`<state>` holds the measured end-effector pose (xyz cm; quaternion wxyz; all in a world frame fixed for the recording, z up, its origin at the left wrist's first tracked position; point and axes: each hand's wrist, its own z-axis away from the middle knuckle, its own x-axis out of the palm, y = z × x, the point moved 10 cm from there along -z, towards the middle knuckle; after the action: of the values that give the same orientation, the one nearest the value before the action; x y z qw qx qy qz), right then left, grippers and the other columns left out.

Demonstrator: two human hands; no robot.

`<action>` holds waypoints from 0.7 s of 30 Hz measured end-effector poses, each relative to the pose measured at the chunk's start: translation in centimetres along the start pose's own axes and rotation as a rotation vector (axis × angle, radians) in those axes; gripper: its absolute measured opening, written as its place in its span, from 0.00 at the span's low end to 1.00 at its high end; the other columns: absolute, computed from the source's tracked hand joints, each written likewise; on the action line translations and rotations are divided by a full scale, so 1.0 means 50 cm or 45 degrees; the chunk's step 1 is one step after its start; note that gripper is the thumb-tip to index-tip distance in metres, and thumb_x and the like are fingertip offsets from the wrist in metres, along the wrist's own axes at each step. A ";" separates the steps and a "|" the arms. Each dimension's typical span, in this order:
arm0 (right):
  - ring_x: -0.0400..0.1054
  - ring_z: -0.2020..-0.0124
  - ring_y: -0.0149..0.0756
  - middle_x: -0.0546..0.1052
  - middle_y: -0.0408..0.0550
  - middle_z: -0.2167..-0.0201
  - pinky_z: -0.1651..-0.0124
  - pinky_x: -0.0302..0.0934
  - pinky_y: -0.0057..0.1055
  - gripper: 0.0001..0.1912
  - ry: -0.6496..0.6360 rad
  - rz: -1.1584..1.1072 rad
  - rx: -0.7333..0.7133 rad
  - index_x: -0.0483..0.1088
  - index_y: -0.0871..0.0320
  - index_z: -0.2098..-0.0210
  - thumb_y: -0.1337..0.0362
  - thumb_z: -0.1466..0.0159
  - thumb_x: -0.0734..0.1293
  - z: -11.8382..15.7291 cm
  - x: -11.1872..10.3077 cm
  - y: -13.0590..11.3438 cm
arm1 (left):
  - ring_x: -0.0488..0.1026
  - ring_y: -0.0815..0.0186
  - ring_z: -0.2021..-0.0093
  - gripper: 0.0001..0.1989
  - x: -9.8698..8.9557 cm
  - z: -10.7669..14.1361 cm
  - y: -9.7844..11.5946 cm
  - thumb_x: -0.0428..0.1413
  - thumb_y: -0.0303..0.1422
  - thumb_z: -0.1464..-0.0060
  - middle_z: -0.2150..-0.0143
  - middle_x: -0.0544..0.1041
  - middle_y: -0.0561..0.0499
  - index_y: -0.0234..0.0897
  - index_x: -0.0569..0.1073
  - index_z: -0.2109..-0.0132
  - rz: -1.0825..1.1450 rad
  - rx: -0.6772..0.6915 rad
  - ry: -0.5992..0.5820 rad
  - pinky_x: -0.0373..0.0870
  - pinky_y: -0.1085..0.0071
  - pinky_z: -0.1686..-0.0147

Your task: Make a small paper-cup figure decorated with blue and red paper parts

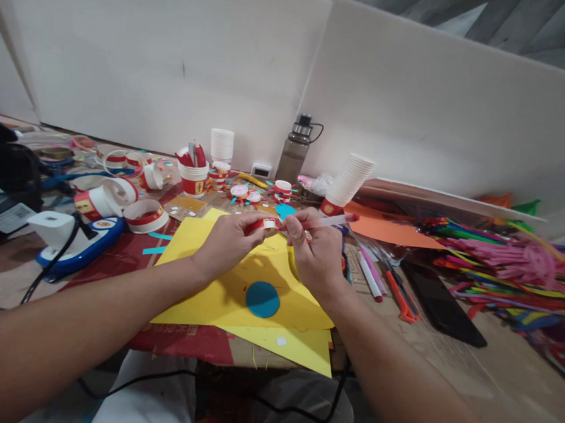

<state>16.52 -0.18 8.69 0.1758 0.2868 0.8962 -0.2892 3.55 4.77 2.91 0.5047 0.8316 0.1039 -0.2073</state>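
A red piece (268, 224) and a marker pen (328, 221), close together above yellow paper (188, 295).
In the head view, the left grip (230, 241) pinches the red piece between thumb and fingers. The right grip (319, 250) is closed around the marker pen, whose long axis runs left to right, with its red end at the right. The red piece lies just to the left of the right grip; whether the pen touches it, I cannot tell. A blue disc (263, 299) lies nearer, on the paper.
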 end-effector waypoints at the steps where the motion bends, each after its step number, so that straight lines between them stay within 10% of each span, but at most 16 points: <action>1: 0.64 0.77 0.29 0.71 0.40 0.79 0.72 0.54 0.28 0.12 -0.005 0.006 -0.003 0.66 0.55 0.70 0.58 0.32 0.61 0.000 0.000 -0.002 | 0.77 0.65 0.65 0.15 0.000 0.000 0.000 0.54 0.36 0.45 0.63 0.81 0.50 0.40 0.79 0.53 0.008 -0.001 0.001 0.72 0.73 0.67; 21: 0.66 0.74 0.30 0.74 0.43 0.75 0.69 0.61 0.30 0.10 -0.025 -0.062 -0.059 0.69 0.55 0.67 0.59 0.32 0.61 0.007 0.008 -0.013 | 0.72 0.66 0.70 0.15 0.009 0.003 0.025 0.55 0.40 0.44 0.75 0.76 0.54 0.40 0.80 0.53 -0.070 0.095 -0.074 0.68 0.72 0.66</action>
<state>15.84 -0.65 8.50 0.1843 0.2579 0.9076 -0.2753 4.42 4.04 3.64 0.4705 0.8402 0.1040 -0.2489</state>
